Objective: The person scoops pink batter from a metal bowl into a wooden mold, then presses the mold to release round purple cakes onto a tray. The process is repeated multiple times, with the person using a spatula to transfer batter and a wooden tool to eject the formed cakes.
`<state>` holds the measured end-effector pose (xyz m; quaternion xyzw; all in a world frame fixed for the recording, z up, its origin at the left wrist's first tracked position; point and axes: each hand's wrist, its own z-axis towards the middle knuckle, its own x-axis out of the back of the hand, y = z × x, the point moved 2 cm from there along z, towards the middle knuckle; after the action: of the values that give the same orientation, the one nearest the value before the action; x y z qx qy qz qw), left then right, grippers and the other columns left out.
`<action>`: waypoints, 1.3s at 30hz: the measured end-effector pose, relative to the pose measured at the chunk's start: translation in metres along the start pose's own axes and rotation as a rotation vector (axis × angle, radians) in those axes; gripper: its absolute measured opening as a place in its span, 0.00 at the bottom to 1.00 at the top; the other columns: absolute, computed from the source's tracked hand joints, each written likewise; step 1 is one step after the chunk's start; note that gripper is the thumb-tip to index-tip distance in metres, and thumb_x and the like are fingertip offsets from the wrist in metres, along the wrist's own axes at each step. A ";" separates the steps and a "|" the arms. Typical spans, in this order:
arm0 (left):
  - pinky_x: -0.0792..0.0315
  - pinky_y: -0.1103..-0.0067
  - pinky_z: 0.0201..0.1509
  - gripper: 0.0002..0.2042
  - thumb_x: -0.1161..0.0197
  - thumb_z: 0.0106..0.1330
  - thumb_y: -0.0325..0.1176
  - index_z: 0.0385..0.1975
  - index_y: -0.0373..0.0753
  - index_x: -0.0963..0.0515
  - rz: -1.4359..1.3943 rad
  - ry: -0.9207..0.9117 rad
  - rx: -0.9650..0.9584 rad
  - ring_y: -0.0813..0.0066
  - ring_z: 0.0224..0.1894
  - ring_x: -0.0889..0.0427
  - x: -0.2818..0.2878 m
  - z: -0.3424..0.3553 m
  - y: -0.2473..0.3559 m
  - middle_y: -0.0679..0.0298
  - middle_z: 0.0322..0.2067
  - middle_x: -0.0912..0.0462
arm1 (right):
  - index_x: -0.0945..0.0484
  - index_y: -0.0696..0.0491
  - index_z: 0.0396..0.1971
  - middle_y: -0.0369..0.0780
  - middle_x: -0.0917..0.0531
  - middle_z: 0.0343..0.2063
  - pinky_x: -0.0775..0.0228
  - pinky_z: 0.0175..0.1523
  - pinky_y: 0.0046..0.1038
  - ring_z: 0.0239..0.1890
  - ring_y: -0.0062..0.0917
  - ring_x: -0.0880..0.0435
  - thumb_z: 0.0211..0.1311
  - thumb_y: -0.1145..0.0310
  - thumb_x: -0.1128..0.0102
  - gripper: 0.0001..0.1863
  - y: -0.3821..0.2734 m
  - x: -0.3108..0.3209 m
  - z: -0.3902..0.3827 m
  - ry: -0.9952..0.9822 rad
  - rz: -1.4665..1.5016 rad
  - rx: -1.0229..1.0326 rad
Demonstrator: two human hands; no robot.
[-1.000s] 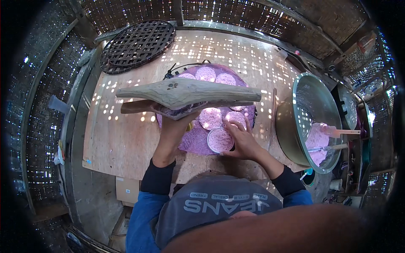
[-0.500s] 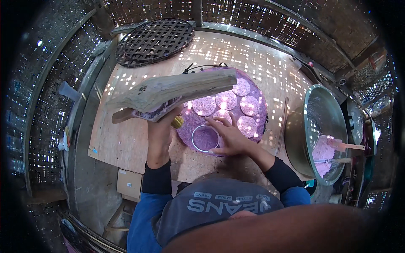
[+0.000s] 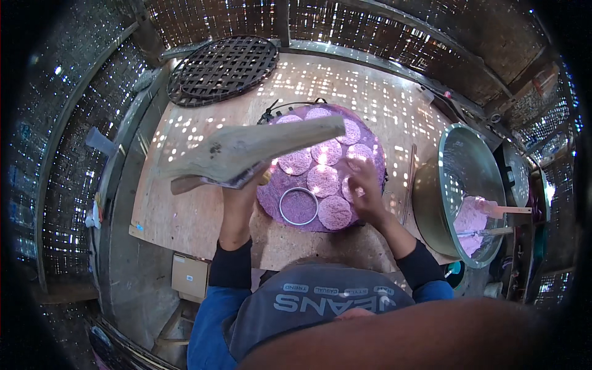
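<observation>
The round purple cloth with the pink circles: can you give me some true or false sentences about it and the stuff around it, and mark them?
1. The thin, round, pale ring lies on the round purple cloth. True.
2. The ring is packed with pink crumbs. False: only purple shows inside it.
3. A flat, round, crumbly pink disc lies just right of the ring. True.
4. The right hand has the ring in its grip. False: the hand is apart from it, to the right.
5. The long, pale wooden piece hides part of the left hand. True.
6. The big, round, greenish basin is left of the cloth. False: it is on the right.
</observation>
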<state>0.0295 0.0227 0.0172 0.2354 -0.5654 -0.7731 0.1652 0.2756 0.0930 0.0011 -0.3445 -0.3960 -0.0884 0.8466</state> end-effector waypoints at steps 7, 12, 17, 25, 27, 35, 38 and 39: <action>0.38 0.67 0.56 0.22 0.37 0.54 0.37 0.48 0.36 0.29 0.544 -0.390 -0.638 0.62 0.49 0.28 -0.044 -0.020 -0.028 0.57 0.47 0.26 | 0.22 0.59 0.38 0.45 0.20 0.34 0.28 0.38 0.26 0.31 0.29 0.19 0.53 0.60 0.40 0.18 -0.083 0.105 0.043 0.156 -0.013 0.144; 0.36 0.70 0.54 0.24 0.37 0.53 0.39 0.49 0.38 0.31 0.376 -0.921 -0.676 0.60 0.49 0.28 -0.090 -0.029 0.010 0.58 0.47 0.26 | 0.19 0.60 0.28 0.42 0.19 0.18 0.32 0.27 0.19 0.21 0.17 0.23 0.60 0.56 0.46 0.20 -0.055 0.149 0.051 0.052 0.383 -0.330; 0.33 0.72 0.51 0.24 0.38 0.52 0.42 0.48 0.40 0.31 0.403 -1.206 -0.563 0.61 0.48 0.27 -0.137 -0.031 0.079 0.58 0.45 0.26 | 0.38 0.57 0.50 0.42 0.24 0.28 0.29 0.24 0.25 0.20 0.24 0.22 0.58 0.49 0.48 0.30 -0.056 0.146 0.088 0.227 1.069 -0.474; 0.28 0.70 0.31 0.18 0.38 0.43 0.37 0.37 0.43 0.25 0.923 -1.193 -0.888 0.63 0.30 0.21 -0.146 -0.041 0.125 0.61 0.29 0.22 | 0.44 0.61 0.48 0.38 0.32 0.30 0.35 0.37 0.24 0.32 0.19 0.31 0.48 0.65 0.46 0.28 -0.099 0.182 0.028 0.207 0.168 -0.075; 0.28 0.70 0.31 0.16 0.37 0.42 0.36 0.34 0.42 0.24 0.849 -1.203 -0.878 0.60 0.31 0.21 -0.152 -0.047 0.124 0.59 0.27 0.22 | 0.46 0.62 0.51 0.38 0.33 0.31 0.35 0.38 0.24 0.33 0.19 0.32 0.48 0.66 0.45 0.31 -0.108 0.190 0.014 0.168 0.065 0.078; 0.29 0.76 0.37 0.13 0.29 0.42 0.30 0.30 0.38 0.23 0.333 -1.323 -0.341 0.74 0.31 0.22 -0.162 -0.031 0.097 0.63 0.27 0.21 | 0.41 0.60 0.45 0.40 0.30 0.25 0.33 0.32 0.31 0.23 0.26 0.28 0.52 0.70 0.49 0.21 -0.073 0.336 -0.072 0.527 0.416 0.029; 0.30 0.78 0.46 0.18 0.28 0.43 0.30 0.35 0.37 0.25 -0.028 -1.341 -0.224 0.75 0.39 0.24 -0.209 -0.053 0.094 0.62 0.37 0.24 | 0.38 0.51 0.26 0.34 0.38 0.13 0.37 0.22 0.27 0.12 0.21 0.38 0.54 0.70 0.55 0.03 -0.016 0.363 -0.073 1.190 0.976 0.110; 0.30 0.78 0.48 0.19 0.28 0.43 0.31 0.37 0.37 0.25 -0.130 -1.350 -0.303 0.75 0.41 0.25 -0.233 -0.060 0.095 0.61 0.40 0.25 | 0.36 0.52 0.22 0.35 0.38 0.14 0.38 0.22 0.26 0.13 0.22 0.38 0.53 0.70 0.56 0.04 -0.002 0.361 -0.070 1.435 0.966 0.099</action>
<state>0.2556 0.0676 0.1338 -0.2892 -0.4151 -0.8290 -0.2383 0.5597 0.0901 0.2353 -0.2988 0.4204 0.1020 0.8506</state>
